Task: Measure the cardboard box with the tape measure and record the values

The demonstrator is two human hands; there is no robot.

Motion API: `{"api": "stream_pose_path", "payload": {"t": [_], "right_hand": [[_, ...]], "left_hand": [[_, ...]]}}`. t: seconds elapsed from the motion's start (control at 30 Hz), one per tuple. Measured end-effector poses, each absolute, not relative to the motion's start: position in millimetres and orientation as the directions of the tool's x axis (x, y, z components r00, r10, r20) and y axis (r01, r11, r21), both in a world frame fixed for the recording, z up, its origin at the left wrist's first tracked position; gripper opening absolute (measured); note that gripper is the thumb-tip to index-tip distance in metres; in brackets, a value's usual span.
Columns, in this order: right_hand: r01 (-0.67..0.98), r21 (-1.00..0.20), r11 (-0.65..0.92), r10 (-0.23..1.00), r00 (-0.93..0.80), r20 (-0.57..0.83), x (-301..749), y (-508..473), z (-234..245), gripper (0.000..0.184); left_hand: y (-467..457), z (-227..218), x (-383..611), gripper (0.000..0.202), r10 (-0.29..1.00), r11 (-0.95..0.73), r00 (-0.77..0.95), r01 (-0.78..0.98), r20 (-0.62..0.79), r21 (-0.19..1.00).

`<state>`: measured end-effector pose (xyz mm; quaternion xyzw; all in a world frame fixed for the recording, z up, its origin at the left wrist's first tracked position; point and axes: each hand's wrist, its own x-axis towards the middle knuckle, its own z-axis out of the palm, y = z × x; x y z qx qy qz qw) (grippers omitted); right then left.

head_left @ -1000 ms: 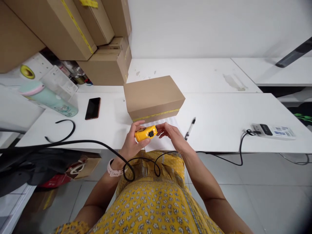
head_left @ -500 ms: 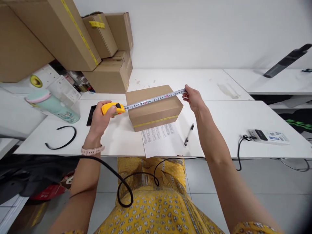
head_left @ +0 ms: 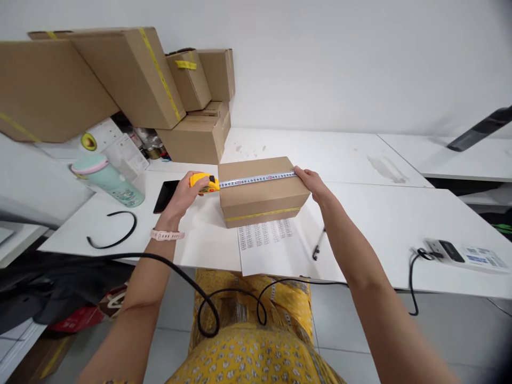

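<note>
Tape measure (head_left: 205, 183) is at centre frame, its yellow case gripped in my left hand (head_left: 181, 196) just off the left end of the cardboard box (head_left: 260, 202). My right hand (head_left: 314, 185) pins the blade tip at the right end, so the blade lies taut and flat along the top. The box stands on the bench (head_left: 380, 213), beside a printed sheet (head_left: 268, 248).

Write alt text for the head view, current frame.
A person's left hand holds a yellow tape measure at the left edge of a cardboard box, while the right hand holds the blade end at the right edge. The box sits on a white table with a printed sheet, pen and phone.
</note>
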<state>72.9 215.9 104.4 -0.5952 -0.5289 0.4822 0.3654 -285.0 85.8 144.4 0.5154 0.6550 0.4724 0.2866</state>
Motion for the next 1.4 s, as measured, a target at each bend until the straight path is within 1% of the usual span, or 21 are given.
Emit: {"api": "stream_pose_path", "payload": {"t": [0.17,0.27,0.37,0.43,0.47,0.5,0.53,0.57,0.6,0.63,0.67,0.73,0.77,0.8,0.87,0.93,1.0,1.1,1.17,1.3,1.4], "right_hand": [[0.291,-0.943,-0.161,0.986,-0.001,-0.169,70,213,106,0.045],[0.339,-0.937,-0.083,0.997,0.024,-0.08,68,215,105,0.042],[0.399,-0.917,-0.004,0.999,0.032,0.01,68,221,106,0.042],[0.391,-0.918,0.065,0.997,0.022,0.079,72,223,111,0.042],[0.358,-0.927,0.109,0.992,0.024,0.126,75,223,116,0.041],[0.31,-0.937,0.158,0.984,0.033,0.176,77,222,121,0.04],[0.259,-0.943,0.207,0.973,0.044,0.226,78,220,127,0.039],[0.219,-0.942,0.254,0.961,0.051,0.271,78,218,132,0.038],[0.202,-0.933,0.297,0.95,0.038,0.311,76,216,137,0.037],[0.21,-0.92,0.332,0.941,-0.004,0.339,72,215,141,0.036],[0.231,-0.907,0.352,0.936,-0.074,0.344,66,213,144,0.035],[0.279,-0.897,0.342,0.93,-0.238,0.28,48,215,146,0.034],[0.303,-0.897,0.322,0.925,-0.301,0.23,38,217,147,0.033],[0.326,-0.896,0.3,0.922,-0.342,0.184,28,221,147,0.033],[0.375,-0.882,0.286,0.921,-0.363,0.144,7,233,148,0.033],[0.425,-0.853,0.303,0.925,-0.345,0.157,-11,246,150,0.034],[0.453,-0.84,0.3,0.936,-0.309,0.168,-24,257,151,0.035],[0.471,-0.843,0.26,0.953,-0.268,0.144,-30,261,150,0.033],[0.472,-0.846,0.248,0.954,-0.273,0.128,-28,257,147,0.033],[0.448,-0.857,0.255,0.947,-0.296,0.127,-18,243,144,0.033],[0.465,-0.841,0.276,0.944,-0.298,0.145,-17,240,147,0.033]], "left_hand": [[88,140,-289,0.045,0.954,0.009,-0.276,0.405,0.113,0.914],[89,139,-288,0.046,0.955,-0.005,-0.271,0.402,0.125,0.916],[81,148,-286,0.048,0.949,-0.007,-0.282,0.427,0.141,0.904],[67,157,-283,0.055,0.953,-0.017,-0.262,0.453,0.151,0.891],[57,160,-280,0.061,0.961,-0.021,-0.237,0.451,0.142,0.892],[45,162,-275,0.067,0.974,-0.02,-0.196,0.429,0.115,0.903],[32,161,-268,0.072,0.989,0.001,-0.137,0.383,0.056,0.924],[19,157,-258,0.073,0.998,0.055,-0.046,0.316,-0.043,0.947],[5,151,-246,0.071,0.984,0.134,0.087,0.236,-0.158,0.963],[-7,143,-230,0.067,0.933,0.227,0.246,0.16,-0.261,0.961],[-18,134,-213,0.061,0.868,0.319,0.374,0.085,-0.326,0.944],[-33,116,-177,0.053,0.793,0.446,0.51,-0.114,-0.333,0.888],[-36,110,-159,0.058,0.769,0.478,0.56,-0.184,-0.308,0.859],[-37,106,-143,0.061,0.776,0.478,0.567,-0.243,-0.276,0.844],[-30,105,-118,0.061,0.836,0.437,0.493,-0.335,-0.24,0.835],[-17,111,-103,0.06,0.895,0.379,0.38,-0.375,-0.233,0.846],[-2,118,-95,0.06,0.924,0.34,0.304,-0.375,-0.232,0.863],[13,122,-91,0.06,0.938,0.309,0.268,-0.37,-0.218,0.876],[16,122,-88,0.06,0.94,0.307,0.262,-0.378,-0.217,0.873],[11,124,-83,0.058,0.935,0.33,0.262,-0.401,-0.238,0.855],[7,125,-80,0.057,0.933,0.337,0.263,-0.403,-0.244,0.851]]}}
